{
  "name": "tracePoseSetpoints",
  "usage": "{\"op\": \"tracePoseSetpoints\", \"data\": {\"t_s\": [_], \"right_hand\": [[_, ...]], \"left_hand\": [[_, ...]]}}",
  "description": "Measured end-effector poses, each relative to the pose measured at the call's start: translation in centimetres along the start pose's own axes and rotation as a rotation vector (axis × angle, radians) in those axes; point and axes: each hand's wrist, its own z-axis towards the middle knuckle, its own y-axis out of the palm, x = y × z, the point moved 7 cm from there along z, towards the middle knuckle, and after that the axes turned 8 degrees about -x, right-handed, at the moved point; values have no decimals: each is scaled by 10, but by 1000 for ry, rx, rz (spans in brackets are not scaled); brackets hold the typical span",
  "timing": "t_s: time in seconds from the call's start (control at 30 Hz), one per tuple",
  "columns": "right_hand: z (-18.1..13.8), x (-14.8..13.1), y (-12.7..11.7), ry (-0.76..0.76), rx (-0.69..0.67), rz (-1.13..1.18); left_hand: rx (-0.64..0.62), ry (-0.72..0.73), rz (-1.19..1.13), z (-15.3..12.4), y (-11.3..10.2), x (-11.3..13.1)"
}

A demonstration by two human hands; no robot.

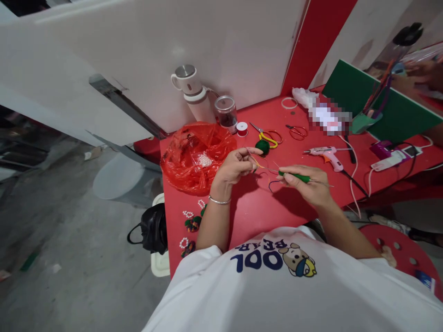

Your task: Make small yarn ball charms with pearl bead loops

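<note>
My right hand [309,188] is closed round a green-handled crochet hook [295,176], with thin metal showing at both ends of the handle. The hook's tip points left toward my left hand [237,167], whose fingers are pinched on thin coloured yarn [258,162]. Strands of it hang between the two hands, some dark, some orange. Just beyond my left fingertips lies a green yarn ball [262,147]. Near my left forearm, on the red table [249,213], are small yarn pompoms [192,224] with white bead loops [188,214].
Left is a red plastic bag [176,159] with white beads [204,160]. Behind stand a jar [226,115], a red spool [242,130], yellow-handled scissors [268,139] and red-handled scissors [297,133]. A pink glue gun [328,156] and cables lie right, before a green board [351,92].
</note>
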Motion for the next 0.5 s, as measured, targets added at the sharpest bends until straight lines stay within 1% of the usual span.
{"op": "tracePoseSetpoints", "data": {"t_s": [0.07, 0.13, 0.23, 0.3, 0.37, 0.5], "right_hand": [[0, 13, 3, 100, -33, 142], [2, 22, 9, 151, -33, 299], [6, 31, 19, 169, 55, 476], [8, 35, 24, 179, 105, 497], [8, 39, 27, 197, 123, 473], [9, 39, 26, 184, 158, 428]], "left_hand": [[-11, 6, 14, 1, 1, -1], [-27, 8, 28, 2, 5, -3], [-20, 32, 37, 4, 12, -4], [0, 65, 29, 5, 15, -4], [18, 108, 22, 6, 16, -2], [59, 182, 60, 5, 16, 1]]}}
